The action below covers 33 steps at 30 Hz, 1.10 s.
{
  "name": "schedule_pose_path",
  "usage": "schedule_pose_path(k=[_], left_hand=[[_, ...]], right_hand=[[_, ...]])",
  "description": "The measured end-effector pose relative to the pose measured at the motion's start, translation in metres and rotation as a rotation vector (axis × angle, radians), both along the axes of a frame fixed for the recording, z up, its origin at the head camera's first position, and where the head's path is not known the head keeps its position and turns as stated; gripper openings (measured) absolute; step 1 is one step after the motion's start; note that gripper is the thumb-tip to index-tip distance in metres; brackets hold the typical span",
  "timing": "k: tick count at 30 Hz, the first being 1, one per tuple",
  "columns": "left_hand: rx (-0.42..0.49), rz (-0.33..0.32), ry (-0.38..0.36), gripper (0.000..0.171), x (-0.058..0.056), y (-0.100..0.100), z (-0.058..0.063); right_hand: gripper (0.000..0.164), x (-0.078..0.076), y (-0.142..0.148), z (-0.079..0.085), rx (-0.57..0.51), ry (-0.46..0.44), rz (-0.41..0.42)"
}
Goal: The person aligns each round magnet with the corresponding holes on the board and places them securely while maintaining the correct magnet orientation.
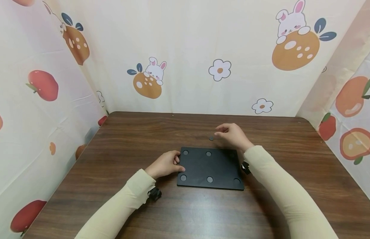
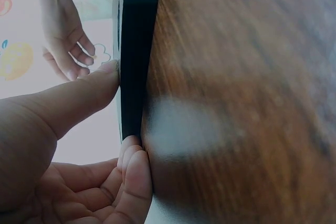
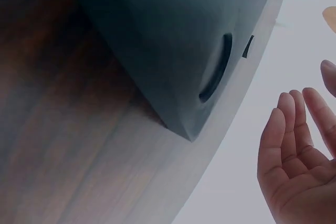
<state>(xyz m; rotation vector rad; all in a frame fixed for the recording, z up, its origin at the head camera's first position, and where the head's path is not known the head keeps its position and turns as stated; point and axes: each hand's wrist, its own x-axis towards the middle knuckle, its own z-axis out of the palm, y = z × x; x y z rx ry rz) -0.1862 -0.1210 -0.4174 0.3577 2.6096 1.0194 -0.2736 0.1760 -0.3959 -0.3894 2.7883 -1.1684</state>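
Note:
A flat black board with round recesses lies on the table. Several of its recesses show grey discs, while the front right recess looks dark. My left hand pinches the board's left edge; in the left wrist view the thumb presses its top face and the curled fingers meet its edge. Beyond the board, a small dark disc rests on the tabletop. Just right of that disc hovers my right hand, its fingers loosely bent. The right wrist view shows nothing between thumb and fingers.
Brown wood-grain table surrounds the board. Behind it and at both sides hang pale curtains printed with rabbits, fruit and flowers. A dark wrist camera sits under the left cuff, another under the right.

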Motion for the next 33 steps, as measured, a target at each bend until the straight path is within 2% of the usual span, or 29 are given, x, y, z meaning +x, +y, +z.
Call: schedule_pose_path(k=[12, 25, 33], left_hand=[[0.004, 0.001, -0.008, 0.067, 0.0, 0.0, 0.0], [0.007, -0.009, -0.011, 0.065, -0.001, -0.001, -0.001], [0.001, -0.011, -0.011, 0.067, -0.001, -0.001, -0.001]], right_hand=[[0.035, -0.013, -0.008, -0.005, 0.024, -0.025, 0.006], [0.034, -0.025, -0.008, -0.01, 0.024, -0.114, 0.017], [0.032, -0.027, -0.011, -0.01, 0.084, -0.125, 0.044]])
